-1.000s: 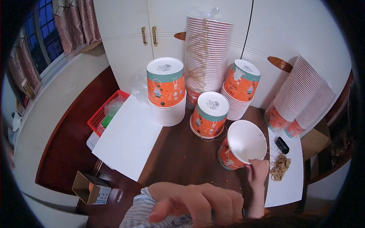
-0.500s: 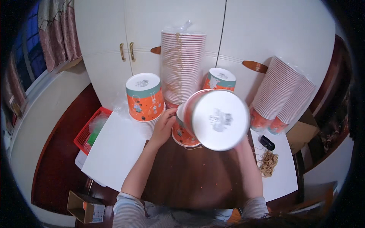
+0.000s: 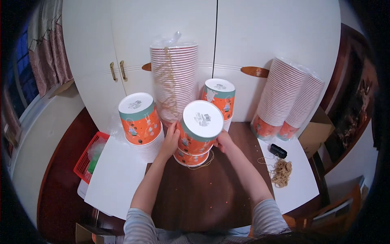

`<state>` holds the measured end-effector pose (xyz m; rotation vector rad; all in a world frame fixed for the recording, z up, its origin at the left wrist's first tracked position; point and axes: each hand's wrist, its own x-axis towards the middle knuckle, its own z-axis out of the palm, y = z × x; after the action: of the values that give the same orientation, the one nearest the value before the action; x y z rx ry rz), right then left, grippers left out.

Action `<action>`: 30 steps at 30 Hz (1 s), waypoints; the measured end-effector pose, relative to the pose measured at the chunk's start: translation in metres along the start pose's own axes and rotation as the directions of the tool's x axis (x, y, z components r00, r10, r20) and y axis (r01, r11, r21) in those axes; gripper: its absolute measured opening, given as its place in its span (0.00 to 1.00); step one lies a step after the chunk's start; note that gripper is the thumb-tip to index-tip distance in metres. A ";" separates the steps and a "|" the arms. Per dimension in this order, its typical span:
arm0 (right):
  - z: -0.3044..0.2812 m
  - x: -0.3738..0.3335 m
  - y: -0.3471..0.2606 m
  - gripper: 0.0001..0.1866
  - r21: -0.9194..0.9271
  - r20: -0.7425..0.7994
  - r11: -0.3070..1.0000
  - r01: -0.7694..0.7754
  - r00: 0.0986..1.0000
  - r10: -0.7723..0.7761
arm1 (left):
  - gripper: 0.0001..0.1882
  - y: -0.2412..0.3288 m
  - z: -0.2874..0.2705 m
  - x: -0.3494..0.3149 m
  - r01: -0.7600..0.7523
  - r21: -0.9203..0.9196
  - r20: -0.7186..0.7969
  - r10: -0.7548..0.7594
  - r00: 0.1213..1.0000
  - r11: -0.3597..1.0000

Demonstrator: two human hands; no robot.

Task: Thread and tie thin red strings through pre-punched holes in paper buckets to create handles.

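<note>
An upside-down orange and teal paper bucket (image 3: 199,140) is between my hands, its white base facing up and tilted toward me. My left hand (image 3: 172,138) grips its left side. On the right, my right hand (image 3: 223,141) is closed at its rim, with the fingertips partly hidden. Directly beneath is another orange paper bucket (image 3: 191,158), upside down on the brown table. Thin tan string (image 3: 208,161) loops out beside its rim. Inverted bucket stacks stand close by, one at left (image 3: 140,130) and one behind at right (image 3: 219,97).
A tall bagged stack of buckets (image 3: 174,77) stands at the back, and bagged bucket stacks (image 3: 280,97) lean at right. A black object (image 3: 278,151) and tangled tan string (image 3: 281,173) lie on the white surface. A red basket (image 3: 87,160) sits left; a cardboard box (image 3: 319,132) right.
The held bucket has come down and away from me, over the lower bucket. My right hand has moved inward to its right side. The whole view has shifted slightly.
</note>
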<state>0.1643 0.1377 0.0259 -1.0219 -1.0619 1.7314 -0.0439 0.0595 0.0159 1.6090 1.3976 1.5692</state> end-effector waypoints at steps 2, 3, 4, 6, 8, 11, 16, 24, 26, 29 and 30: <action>-0.001 0.002 0.008 0.07 -0.067 0.012 0.998 0.020 1.000 -0.019 | 0.24 -0.015 0.001 0.000 -0.095 0.038 -0.027 0.096 0.995 0.995; 0.001 -0.001 0.009 0.08 -0.095 0.019 0.995 0.024 1.000 -0.023 | 0.24 -0.028 0.000 -0.002 -0.093 0.041 -0.028 0.094 0.995 0.995; 0.004 -0.003 0.010 0.09 -0.122 0.027 0.992 0.029 0.999 -0.025 | 0.23 -0.040 -0.003 -0.005 -0.074 0.020 -0.061 0.075 0.995 0.997; 0.001 -0.010 0.010 0.12 -0.155 -0.019 0.987 0.036 0.999 -0.039 | 0.23 -0.039 0.003 -0.011 -0.051 -0.010 -0.081 0.050 0.995 0.999; -0.009 -0.001 0.018 0.13 -0.222 0.002 0.972 0.071 0.997 -0.072 | 0.23 -0.035 0.008 -0.019 0.026 0.060 -0.104 -0.020 0.994 0.998; -0.010 0.001 0.024 0.12 -0.177 -0.049 0.983 0.056 0.997 -0.066 | 0.23 -0.042 0.015 -0.022 0.054 0.013 -0.064 -0.053 0.996 0.998; 0.004 -0.020 0.021 0.16 -0.225 0.011 0.974 0.018 1.000 -0.016 | 0.26 -0.088 0.014 -0.028 0.017 -0.017 -0.111 -0.019 0.994 1.000; -0.006 -0.006 0.046 0.17 -0.177 -0.007 0.980 0.093 0.995 -0.095 | 0.28 -0.098 0.020 -0.035 0.024 -0.119 -0.104 -0.037 0.994 0.993; -0.007 -0.006 0.047 0.17 -0.170 0.032 0.982 0.078 0.997 -0.074 | 0.29 -0.092 0.019 -0.040 0.114 -0.132 -0.065 -0.123 0.990 0.985; -0.013 0.003 0.060 0.17 -0.197 0.009 0.977 0.086 0.996 -0.085 | 0.29 -0.098 0.018 -0.039 0.088 -0.194 -0.017 -0.093 0.996 0.977; -0.015 0.005 0.063 0.17 -0.198 0.007 0.976 0.086 0.996 -0.086 | 0.29 -0.097 0.019 -0.039 0.087 -0.196 -0.016 -0.092 0.996 0.977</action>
<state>0.1612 0.1281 -0.0384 -1.0826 -1.2791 1.5783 -0.0502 0.0652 -0.0903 1.3966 1.2668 1.6233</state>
